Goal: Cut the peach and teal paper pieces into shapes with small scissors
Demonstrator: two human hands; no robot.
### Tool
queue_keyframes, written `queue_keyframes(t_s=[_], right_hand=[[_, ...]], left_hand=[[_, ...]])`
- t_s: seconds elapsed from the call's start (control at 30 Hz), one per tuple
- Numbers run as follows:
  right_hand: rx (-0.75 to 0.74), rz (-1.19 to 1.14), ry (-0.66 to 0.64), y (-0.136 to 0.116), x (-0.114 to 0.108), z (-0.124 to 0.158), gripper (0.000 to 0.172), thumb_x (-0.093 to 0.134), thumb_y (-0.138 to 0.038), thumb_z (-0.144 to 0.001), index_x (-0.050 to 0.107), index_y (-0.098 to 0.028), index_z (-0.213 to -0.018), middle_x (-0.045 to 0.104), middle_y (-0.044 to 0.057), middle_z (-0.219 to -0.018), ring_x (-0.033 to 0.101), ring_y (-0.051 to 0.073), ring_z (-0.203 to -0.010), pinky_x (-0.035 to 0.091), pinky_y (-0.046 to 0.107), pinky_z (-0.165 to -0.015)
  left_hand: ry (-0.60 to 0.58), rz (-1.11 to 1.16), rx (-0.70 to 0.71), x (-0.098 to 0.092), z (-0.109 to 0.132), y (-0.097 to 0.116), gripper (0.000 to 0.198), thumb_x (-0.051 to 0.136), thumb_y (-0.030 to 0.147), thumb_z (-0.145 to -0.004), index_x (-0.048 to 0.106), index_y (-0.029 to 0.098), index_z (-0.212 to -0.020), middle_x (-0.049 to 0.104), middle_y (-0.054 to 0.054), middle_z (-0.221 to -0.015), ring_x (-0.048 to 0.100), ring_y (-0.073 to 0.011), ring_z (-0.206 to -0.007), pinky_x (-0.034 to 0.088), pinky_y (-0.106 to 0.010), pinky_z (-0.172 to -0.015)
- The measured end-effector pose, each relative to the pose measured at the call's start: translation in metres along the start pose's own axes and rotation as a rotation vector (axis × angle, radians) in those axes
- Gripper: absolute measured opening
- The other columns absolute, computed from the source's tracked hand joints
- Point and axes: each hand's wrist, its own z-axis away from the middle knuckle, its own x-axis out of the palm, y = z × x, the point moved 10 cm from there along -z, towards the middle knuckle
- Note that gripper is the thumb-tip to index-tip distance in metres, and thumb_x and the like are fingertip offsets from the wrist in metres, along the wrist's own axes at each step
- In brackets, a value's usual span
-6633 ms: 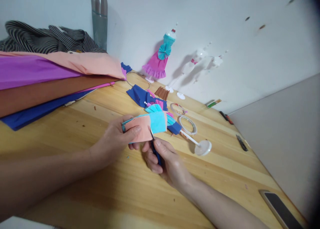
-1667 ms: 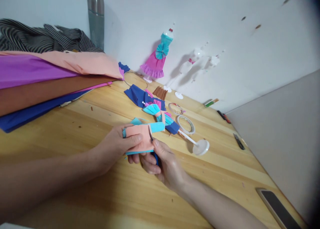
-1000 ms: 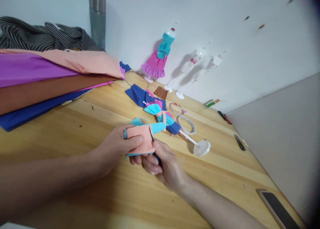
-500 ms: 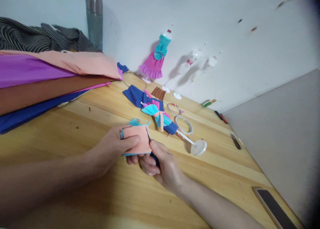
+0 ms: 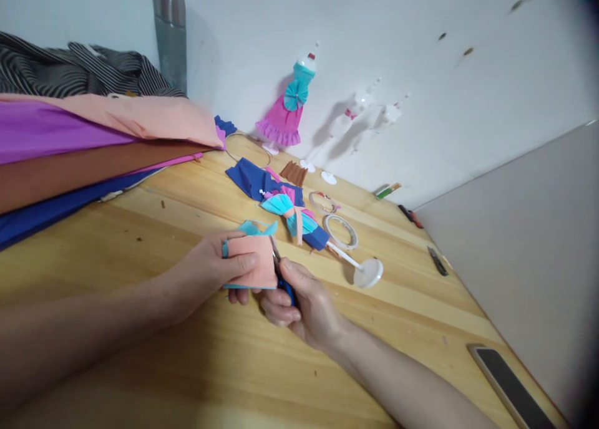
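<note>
My left hand [image 5: 229, 264] is closed on a folded piece of peach crepe paper [image 5: 259, 264], its thumb flat on top. Turquoise paper [image 5: 259, 227] shows behind the peach layer at its far and near edges. In my right hand [image 5: 297, 298] is a pair of scissors [image 5: 286, 288] with dark blue handles, the blades lying along the paper's right edge. Just beyond the hands, a small mannequin on a white stand [image 5: 368, 273] lies on its side, dressed in navy paper with a turquoise bow [image 5: 290, 212] tied in peach.
Layered crepe sheets [image 5: 93, 154] and striped cloth [image 5: 84, 73] lie at the left by a bottle [image 5: 171, 42]. Tape rolls [image 5: 340, 231], pleated brown paper [image 5: 294, 173] and a dressed mannequin [image 5: 290, 105] stand farther back. A box cutter [image 5: 437, 261] and a phone [image 5: 508, 382] are at the right.
The scissors have shifted from over the peach paper to its right edge, and their blue handles show more. A narrow strip at that edge no longer shows. The view has shifted slightly.
</note>
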Motion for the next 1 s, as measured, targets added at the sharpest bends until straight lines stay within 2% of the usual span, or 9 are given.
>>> queue_keyframes(t_s=[0.17,0.3,0.5,0.7,1.0], right_hand=[[-0.009,-0.026,0.019,-0.0001,-0.0035,-0.0007,0.044,0.070,-0.050,-0.079,0.045,-0.017,-0.065,0.031,-0.010,-0.049,0.020,0.002,-0.036,0.010,0.020,-0.038],[-0.026,-0.030,0.002,-0.0014,-0.0023,-0.0005,0.046,0.070,-0.049,-0.079,0.043,-0.017,-0.061,0.030,-0.010,-0.050,0.021,0.002,-0.036,0.011,0.019,-0.038],[-0.035,-0.024,0.007,-0.0025,-0.0023,-0.0001,0.046,0.070,-0.049,-0.079,0.042,-0.017,-0.061,0.030,-0.010,-0.050,0.020,0.002,-0.037,0.011,0.019,-0.038],[-0.028,-0.036,0.015,-0.0012,-0.0041,0.0008,0.044,0.070,-0.048,-0.079,0.044,-0.017,-0.062,0.031,-0.010,-0.050,0.019,0.002,-0.037,0.012,0.019,-0.038],[-0.028,-0.015,0.040,-0.0017,-0.0045,0.0009,0.047,0.072,-0.050,-0.077,0.042,-0.018,-0.062,0.031,-0.010,-0.049,0.019,0.002,-0.036,0.010,0.019,-0.038]], left_hand=[[-0.012,-0.077,0.010,-0.0019,-0.0029,-0.0051,0.038,0.065,0.043,-0.073,0.061,0.011,-0.093,0.065,-0.003,-0.060,0.057,-0.0131,-0.046,0.048,-0.023,-0.043],[-0.010,-0.126,0.018,-0.0021,-0.0025,-0.0054,0.035,0.064,0.044,-0.075,0.061,0.012,-0.088,0.066,-0.003,-0.060,0.056,-0.0125,-0.045,0.048,-0.023,-0.043],[-0.018,-0.149,0.019,-0.0004,-0.0033,-0.0040,0.034,0.062,0.046,-0.074,0.060,0.013,-0.081,0.062,-0.001,-0.052,0.055,-0.0126,-0.042,0.045,-0.021,-0.041],[0.006,-0.120,-0.017,-0.0019,-0.0021,-0.0053,0.037,0.065,0.044,-0.071,0.059,0.011,-0.088,0.068,-0.006,-0.061,0.058,-0.0138,-0.045,0.048,-0.024,-0.043],[-0.011,-0.132,-0.006,-0.0017,-0.0046,-0.0069,0.036,0.064,0.044,-0.073,0.058,0.012,-0.089,0.067,-0.003,-0.056,0.057,-0.0128,-0.042,0.047,-0.022,-0.042]])
